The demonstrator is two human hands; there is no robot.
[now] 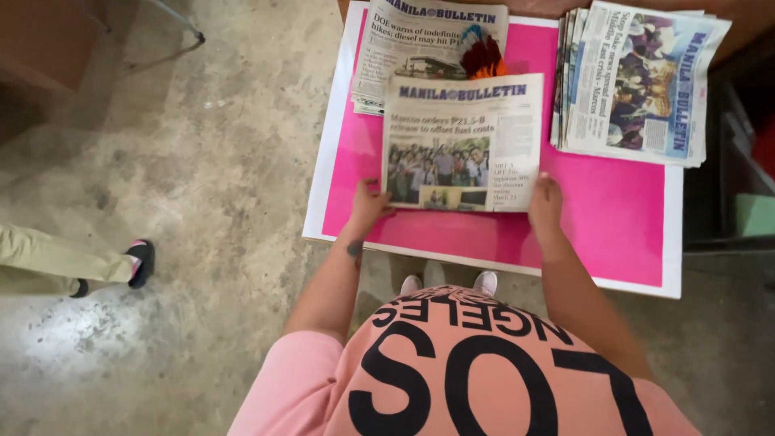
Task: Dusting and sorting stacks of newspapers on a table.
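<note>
Two hands grip one folded newspaper point(462, 142) lying mid-bench on the pink sheet point(613, 210): left hand point(369, 203) fingers curled over its lower left corner, right hand point(546, 202) fingers closed on its lower right corner; right of it, touching nothing, sits a newspaper stack point(638, 81)

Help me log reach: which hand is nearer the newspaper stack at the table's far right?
Right. The right hand rests on the folded newspaper's near right corner, below-left of the stack; the left hand holds its opposite corner.
</note>
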